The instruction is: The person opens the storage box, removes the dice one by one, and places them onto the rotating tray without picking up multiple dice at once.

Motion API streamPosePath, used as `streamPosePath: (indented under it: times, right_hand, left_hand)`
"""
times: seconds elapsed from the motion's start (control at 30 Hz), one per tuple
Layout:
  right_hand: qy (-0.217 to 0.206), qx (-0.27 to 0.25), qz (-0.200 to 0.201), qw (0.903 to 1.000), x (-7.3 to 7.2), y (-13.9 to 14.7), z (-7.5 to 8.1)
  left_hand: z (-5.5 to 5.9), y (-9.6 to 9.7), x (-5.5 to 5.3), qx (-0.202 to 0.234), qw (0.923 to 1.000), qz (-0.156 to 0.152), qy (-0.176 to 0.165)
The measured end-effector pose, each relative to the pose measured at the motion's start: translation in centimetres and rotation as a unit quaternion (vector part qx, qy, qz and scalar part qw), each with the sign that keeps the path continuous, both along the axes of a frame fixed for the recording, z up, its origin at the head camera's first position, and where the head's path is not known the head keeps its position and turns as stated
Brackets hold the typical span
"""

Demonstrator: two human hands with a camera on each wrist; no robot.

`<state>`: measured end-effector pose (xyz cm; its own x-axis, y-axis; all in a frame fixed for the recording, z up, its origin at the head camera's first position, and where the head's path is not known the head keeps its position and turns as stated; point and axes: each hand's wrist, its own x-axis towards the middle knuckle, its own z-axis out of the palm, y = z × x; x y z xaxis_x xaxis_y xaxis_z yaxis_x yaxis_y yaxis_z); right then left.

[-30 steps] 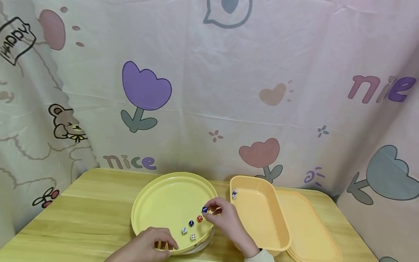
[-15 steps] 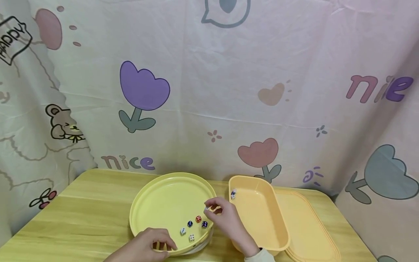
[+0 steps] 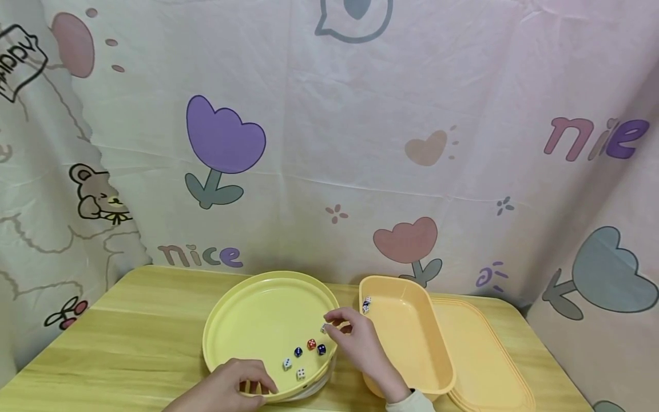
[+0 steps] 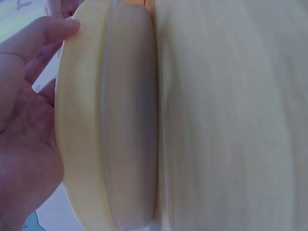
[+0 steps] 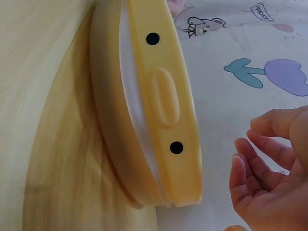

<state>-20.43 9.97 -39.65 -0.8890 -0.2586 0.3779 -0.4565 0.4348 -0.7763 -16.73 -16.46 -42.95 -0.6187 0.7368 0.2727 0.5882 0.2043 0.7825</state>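
My left hand [image 3: 237, 383] grips the near-left rim of a round yellow tray [image 3: 252, 297], thumb outside and fingers over the edge. The left wrist view shows its thumb [image 4: 62, 29] against the wall. Over the tray's right rim hovers my right hand [image 3: 355, 337], fingers loosely bent and apart, with nothing between them in the right wrist view. A white die [image 3: 324, 328] lies right at its fingertips, partly covered. Nearby in the tray are a blue die [image 3: 321, 349], a red die [image 3: 311, 344], a second blue die [image 3: 298, 352] and two more white dice.
Right of the tray stands an orange-yellow rectangular box [image 3: 412, 326] with a few dice [image 3: 366, 304] in its far left corner. A flat lid [image 3: 484, 343] lies on its right. Behind the wooden table [image 3: 128, 337] hangs a printed curtain [image 3: 319, 131].
A blue die has left the right fingers and lies in the tray. A white die shows at the fingertips, and the right hand has drawn slightly right. The left hand stays on the rim.
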Motion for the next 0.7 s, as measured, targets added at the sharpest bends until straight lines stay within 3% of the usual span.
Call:
streamPosePath:
  times: [0.2,0.43,0.63,0.7]
  right_hand:
    - [-0.020,-0.015,0.004,0.9997,0.2,0.5,1.7]
    - [0.013,0.002,0.002,0.9999,-0.3,1.1,5.0]
    - [0.016,-0.010,-0.036,0.9992,-2.1,2.3,7.8]
    - [0.008,-0.014,-0.051,0.9986,-3.2,3.0,7.8]
  left_hand:
    - [0.0,0.0,0.0,0.000,0.9999,-0.004,0.014]
    - [0.1,-0.2,-0.1,0.015,0.9993,-0.019,0.029]
    - [0.0,-0.1,-0.2,0.015,0.9996,-0.023,0.010]
    - [0.0,-0.1,-0.1,0.012,0.9997,-0.020,-0.005]
